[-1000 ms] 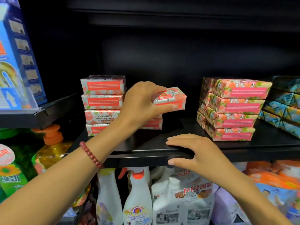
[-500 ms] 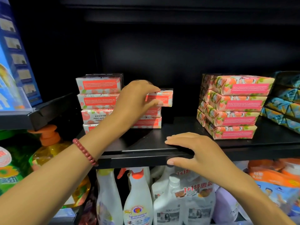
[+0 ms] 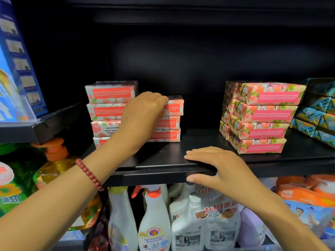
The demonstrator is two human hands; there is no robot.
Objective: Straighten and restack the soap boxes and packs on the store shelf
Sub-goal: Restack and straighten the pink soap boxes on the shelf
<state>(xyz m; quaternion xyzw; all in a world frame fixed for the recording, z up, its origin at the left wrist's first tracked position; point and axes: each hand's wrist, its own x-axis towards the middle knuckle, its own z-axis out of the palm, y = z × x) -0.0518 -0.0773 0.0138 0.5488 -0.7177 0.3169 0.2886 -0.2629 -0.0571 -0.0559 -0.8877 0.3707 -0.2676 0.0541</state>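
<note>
On the black shelf (image 3: 181, 156) stand two stacks of white-and-red soap boxes side by side. The left stack (image 3: 108, 107) is taller. My left hand (image 3: 143, 111) holds the top soap box (image 3: 175, 106) of the shorter right stack (image 3: 166, 129), fingers curled over its top edge; the box lies flat on that stack. My right hand (image 3: 215, 165) rests on the shelf's front edge, fingers on top and thumb under the lip. Further right stands a neat stack of pink floral soap packs (image 3: 261, 116).
Blue-green wrapped packs (image 3: 319, 115) sit at the far right of the shelf. A blue boxed product (image 3: 16, 66) stands on a shelf at left. Below are spray bottles (image 3: 154, 220), white jugs (image 3: 188, 223) and a yellow pump bottle (image 3: 56, 165).
My left hand has lowered the tilted soap box down and leftward onto the shorter stack, where it now lies flat. My right hand has stayed on the shelf edge.
</note>
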